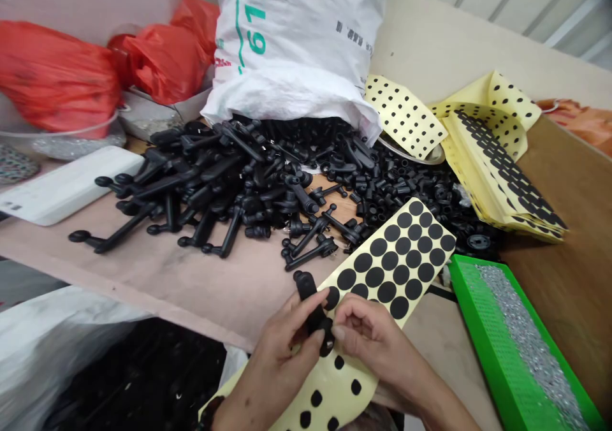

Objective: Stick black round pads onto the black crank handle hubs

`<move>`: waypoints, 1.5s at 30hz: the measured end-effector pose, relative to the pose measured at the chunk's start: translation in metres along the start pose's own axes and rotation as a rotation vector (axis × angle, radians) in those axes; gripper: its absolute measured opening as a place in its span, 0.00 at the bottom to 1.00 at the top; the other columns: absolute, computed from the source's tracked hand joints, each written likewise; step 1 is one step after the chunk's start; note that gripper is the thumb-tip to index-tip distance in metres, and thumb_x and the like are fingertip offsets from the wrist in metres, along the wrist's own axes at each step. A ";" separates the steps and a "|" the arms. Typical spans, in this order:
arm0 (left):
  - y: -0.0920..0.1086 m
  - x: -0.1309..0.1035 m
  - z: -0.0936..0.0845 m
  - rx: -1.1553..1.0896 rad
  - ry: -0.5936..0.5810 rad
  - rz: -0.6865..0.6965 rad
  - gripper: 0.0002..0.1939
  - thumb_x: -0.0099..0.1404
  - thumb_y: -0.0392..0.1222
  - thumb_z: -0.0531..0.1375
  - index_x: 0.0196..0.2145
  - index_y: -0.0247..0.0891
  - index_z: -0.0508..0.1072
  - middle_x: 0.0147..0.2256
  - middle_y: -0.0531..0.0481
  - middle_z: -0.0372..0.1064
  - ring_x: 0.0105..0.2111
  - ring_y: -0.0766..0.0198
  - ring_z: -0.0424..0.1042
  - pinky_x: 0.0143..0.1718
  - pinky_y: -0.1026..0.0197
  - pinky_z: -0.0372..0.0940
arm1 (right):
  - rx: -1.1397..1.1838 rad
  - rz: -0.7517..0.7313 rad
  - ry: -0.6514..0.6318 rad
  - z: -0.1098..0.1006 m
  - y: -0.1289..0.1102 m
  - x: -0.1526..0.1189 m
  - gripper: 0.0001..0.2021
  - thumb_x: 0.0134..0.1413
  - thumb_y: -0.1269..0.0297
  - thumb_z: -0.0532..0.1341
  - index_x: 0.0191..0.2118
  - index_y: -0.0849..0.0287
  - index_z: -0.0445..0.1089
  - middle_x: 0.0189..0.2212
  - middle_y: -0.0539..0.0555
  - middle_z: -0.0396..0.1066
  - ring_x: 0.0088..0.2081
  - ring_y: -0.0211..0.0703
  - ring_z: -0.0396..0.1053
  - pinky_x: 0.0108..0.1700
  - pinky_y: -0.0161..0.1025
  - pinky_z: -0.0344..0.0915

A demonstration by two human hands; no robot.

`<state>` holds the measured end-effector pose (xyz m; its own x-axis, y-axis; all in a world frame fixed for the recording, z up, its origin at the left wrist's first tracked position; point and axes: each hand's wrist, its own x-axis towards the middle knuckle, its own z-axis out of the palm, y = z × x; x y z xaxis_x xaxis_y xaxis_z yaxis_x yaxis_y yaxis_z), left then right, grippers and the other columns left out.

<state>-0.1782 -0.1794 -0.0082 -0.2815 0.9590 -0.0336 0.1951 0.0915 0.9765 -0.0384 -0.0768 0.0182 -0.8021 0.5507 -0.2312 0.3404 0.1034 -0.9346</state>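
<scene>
My left hand [282, 354] is closed round a black plastic part [308, 294] near the table's front edge, its rounded end pointing up and away. My right hand [373, 335] has its fingers pinched together at the lower end of that same part; anything between those fingertips is too small to make out. Under both hands lies a yellow sheet [338, 389] with small black dots. A yellow sheet of larger black round pads [402, 275] extends up and to the right from the hands.
Black plastic arms [205, 182] are heaped below a white sack [301, 42]. Small black caps [406, 185] lie right of them. A green tray [502, 354] of metal pieces stands right; a white box [67, 185] and red bags [57, 80] are left.
</scene>
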 end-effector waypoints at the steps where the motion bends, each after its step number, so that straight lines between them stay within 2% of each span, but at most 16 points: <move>1: 0.000 0.001 0.000 0.004 -0.004 0.007 0.23 0.60 0.34 0.54 0.53 0.46 0.66 0.47 0.47 0.68 0.45 0.56 0.69 0.46 0.53 0.68 | -0.058 -0.025 0.009 -0.001 -0.001 -0.001 0.06 0.53 0.68 0.56 0.26 0.58 0.59 0.25 0.46 0.57 0.25 0.33 0.55 0.26 0.31 0.53; 4: 0.001 0.002 0.000 0.031 -0.013 0.017 0.23 0.61 0.35 0.53 0.54 0.48 0.65 0.49 0.47 0.66 0.47 0.54 0.68 0.46 0.53 0.68 | -0.226 -0.055 0.024 -0.002 -0.006 -0.002 0.07 0.52 0.72 0.55 0.26 0.57 0.57 0.25 0.46 0.59 0.26 0.33 0.57 0.27 0.30 0.53; 9: 0.003 0.000 0.001 0.048 -0.001 0.039 0.23 0.61 0.34 0.54 0.53 0.48 0.66 0.49 0.48 0.67 0.48 0.55 0.68 0.49 0.54 0.66 | -0.329 -0.043 0.040 0.003 -0.009 -0.004 0.08 0.51 0.73 0.54 0.24 0.57 0.56 0.19 0.43 0.57 0.22 0.31 0.55 0.24 0.30 0.51; 13: 0.003 -0.003 0.004 0.073 0.007 0.068 0.24 0.62 0.33 0.52 0.55 0.46 0.65 0.47 0.46 0.67 0.47 0.58 0.68 0.48 0.56 0.66 | -0.225 0.014 0.017 0.007 -0.005 -0.007 0.08 0.52 0.72 0.53 0.24 0.57 0.56 0.17 0.43 0.55 0.19 0.31 0.52 0.21 0.29 0.48; 17: 0.004 -0.004 0.007 0.116 0.024 0.088 0.23 0.63 0.34 0.50 0.56 0.44 0.63 0.47 0.44 0.66 0.48 0.56 0.67 0.48 0.55 0.66 | -0.175 0.029 -0.010 0.005 -0.002 -0.009 0.07 0.53 0.71 0.53 0.25 0.57 0.56 0.16 0.42 0.54 0.19 0.30 0.52 0.21 0.29 0.48; 22: 0.006 -0.002 0.006 0.084 0.015 0.029 0.22 0.62 0.36 0.51 0.54 0.44 0.65 0.46 0.44 0.66 0.46 0.55 0.68 0.46 0.53 0.67 | -0.058 0.076 -0.009 -0.001 0.002 -0.005 0.07 0.54 0.70 0.54 0.26 0.58 0.57 0.18 0.43 0.55 0.21 0.31 0.52 0.22 0.29 0.50; 26: 0.008 -0.002 0.005 0.061 0.015 0.041 0.22 0.62 0.35 0.52 0.54 0.44 0.66 0.44 0.45 0.67 0.43 0.56 0.69 0.44 0.55 0.69 | -0.126 0.003 -0.025 -0.004 0.000 -0.005 0.07 0.52 0.71 0.55 0.27 0.57 0.56 0.22 0.44 0.55 0.23 0.32 0.54 0.24 0.29 0.51; 29: 0.008 -0.003 0.006 0.048 0.003 0.069 0.22 0.62 0.33 0.52 0.54 0.44 0.65 0.43 0.46 0.67 0.42 0.58 0.70 0.43 0.57 0.69 | -0.280 -0.076 -0.009 -0.003 -0.005 -0.007 0.08 0.52 0.74 0.54 0.27 0.56 0.55 0.22 0.45 0.56 0.24 0.33 0.56 0.25 0.30 0.52; 32: 0.009 -0.002 0.007 0.052 -0.011 0.068 0.24 0.62 0.32 0.51 0.54 0.45 0.65 0.45 0.46 0.66 0.45 0.58 0.69 0.46 0.57 0.67 | -0.496 -0.218 0.043 0.001 -0.009 -0.011 0.07 0.53 0.75 0.51 0.27 0.56 0.54 0.24 0.47 0.58 0.24 0.35 0.57 0.26 0.33 0.52; 35: 0.010 -0.001 0.008 0.054 -0.003 0.038 0.24 0.62 0.32 0.51 0.54 0.46 0.64 0.48 0.47 0.65 0.48 0.56 0.67 0.49 0.55 0.65 | -0.582 -0.310 0.068 0.004 -0.010 -0.014 0.07 0.54 0.75 0.49 0.29 0.56 0.53 0.27 0.50 0.59 0.26 0.37 0.58 0.27 0.34 0.53; 39: 0.010 -0.001 0.007 0.018 -0.017 -0.024 0.23 0.60 0.33 0.52 0.53 0.45 0.66 0.46 0.47 0.66 0.47 0.54 0.67 0.48 0.53 0.66 | -0.482 -0.263 0.062 0.002 -0.006 -0.014 0.08 0.53 0.75 0.50 0.28 0.56 0.52 0.26 0.48 0.57 0.25 0.35 0.57 0.27 0.33 0.54; 42: 0.008 -0.001 0.007 -0.023 -0.052 -0.061 0.23 0.59 0.34 0.53 0.52 0.46 0.67 0.44 0.47 0.67 0.42 0.57 0.70 0.41 0.58 0.70 | -0.375 -0.195 0.034 -0.001 -0.004 -0.013 0.08 0.52 0.75 0.51 0.27 0.55 0.52 0.25 0.47 0.57 0.24 0.34 0.57 0.25 0.31 0.53; 45: 0.008 0.000 0.007 -0.019 -0.057 -0.058 0.23 0.58 0.33 0.53 0.52 0.44 0.68 0.43 0.47 0.68 0.38 0.59 0.71 0.37 0.60 0.71 | -0.388 -0.206 0.039 0.000 -0.007 -0.014 0.08 0.51 0.76 0.51 0.27 0.56 0.51 0.25 0.47 0.57 0.24 0.34 0.56 0.25 0.31 0.53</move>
<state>-0.1698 -0.1764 -0.0021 -0.2376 0.9660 -0.1022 0.1622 0.1432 0.9763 -0.0294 -0.0854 0.0283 -0.8557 0.5164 -0.0335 0.3406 0.5134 -0.7876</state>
